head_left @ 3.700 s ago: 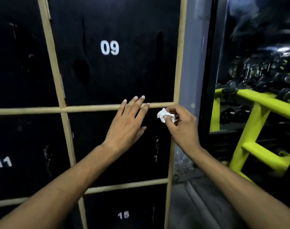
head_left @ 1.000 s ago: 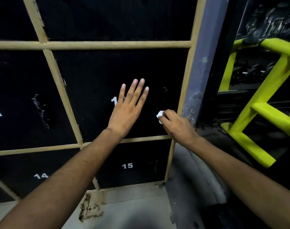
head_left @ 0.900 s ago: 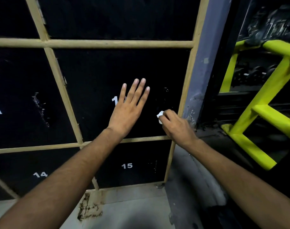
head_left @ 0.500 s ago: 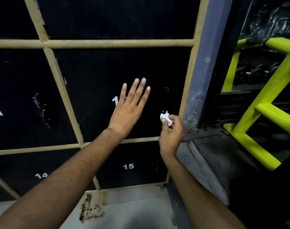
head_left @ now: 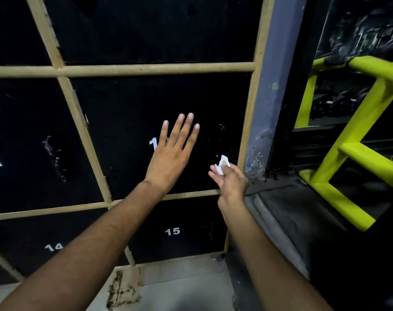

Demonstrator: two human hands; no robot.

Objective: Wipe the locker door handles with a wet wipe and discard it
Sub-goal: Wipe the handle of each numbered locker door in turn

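The wall of black locker doors in a pale wooden frame (head_left: 146, 68) fills most of the view, with a grey pillar (head_left: 274, 97) and a bright yellow metal rack (head_left: 352, 140) to its right. The step in hand looks like wiping the handle on the middle-row door at the right end of the wall, the black panel (head_left: 128, 108) whose white number is half covered.

The left hand (head_left: 172, 158) lies flat on that panel, fingers spread and holding nothing; a steady push there should stop the door rattling under the rubbing.

The dark vertical handle (head_left: 221, 140) near the door's right edge is hard to make out against the black, so the wipe has to be guided along its scuffed line rather than by sight of its edges.

The right hand (head_left: 230, 182) is partly closed, its fingertips pinching the small crumpled white wet wipe (head_left: 222, 166) at the lower end of the handle; whether the wipe touches the handle I cannot tell. A firmer pinch, with more wipe exposed, would likely cover the handle's sides in full-length strokes.
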